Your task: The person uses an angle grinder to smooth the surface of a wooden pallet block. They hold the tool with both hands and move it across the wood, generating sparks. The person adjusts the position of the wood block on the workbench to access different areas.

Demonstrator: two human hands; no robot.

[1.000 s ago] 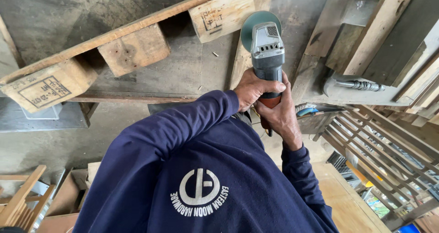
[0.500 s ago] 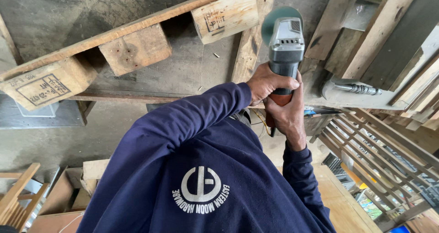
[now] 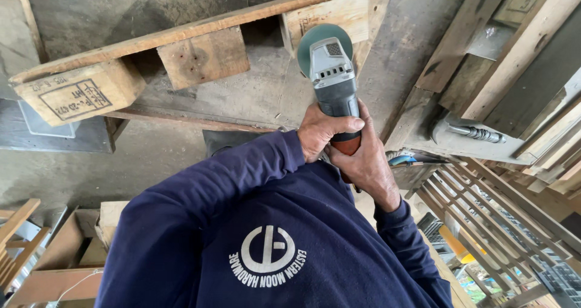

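Over a concrete workshop floor [image 3: 91, 163] and a wooden pallet [image 3: 200, 54]: grey angle grinder [image 3: 331, 81], likely heavy, rigid and prone to kick, gripped at its slim rear body by left hand [image 3: 322, 129] and right hand [image 3: 362, 163], fingers wrapped tight, disc beside a pallet block.

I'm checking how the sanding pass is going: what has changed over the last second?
The angle grinder swung right along the wooden pallet, then came back left; its disc now sits at the pallet's right-hand block. The view shifted a little too. Unchanged: the left hand and the right hand both stay clamped on the grinder's handle, nothing picked up or let go.
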